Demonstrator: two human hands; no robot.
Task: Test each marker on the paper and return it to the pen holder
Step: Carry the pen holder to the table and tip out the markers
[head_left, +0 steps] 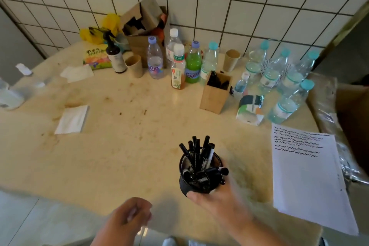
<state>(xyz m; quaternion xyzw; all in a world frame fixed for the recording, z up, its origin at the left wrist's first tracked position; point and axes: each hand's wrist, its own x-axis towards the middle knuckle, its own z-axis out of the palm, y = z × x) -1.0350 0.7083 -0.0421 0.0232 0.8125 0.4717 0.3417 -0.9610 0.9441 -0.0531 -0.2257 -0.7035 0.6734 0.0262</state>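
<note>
Markers crowd the pen holder, which the right hand grips low at its base. Tilted, it could spill them; the blurred left hand beside it looks loosely curled, holding nothing.

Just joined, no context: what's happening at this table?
A person's right hand grips a black pen holder full of black markers on the stained table. The left hand is blurred, loosely curled, apparently holding nothing. A paper sheet with rows of scribbled test lines lies to the right.

Right hand grips pen holder; markers inside.
</note>
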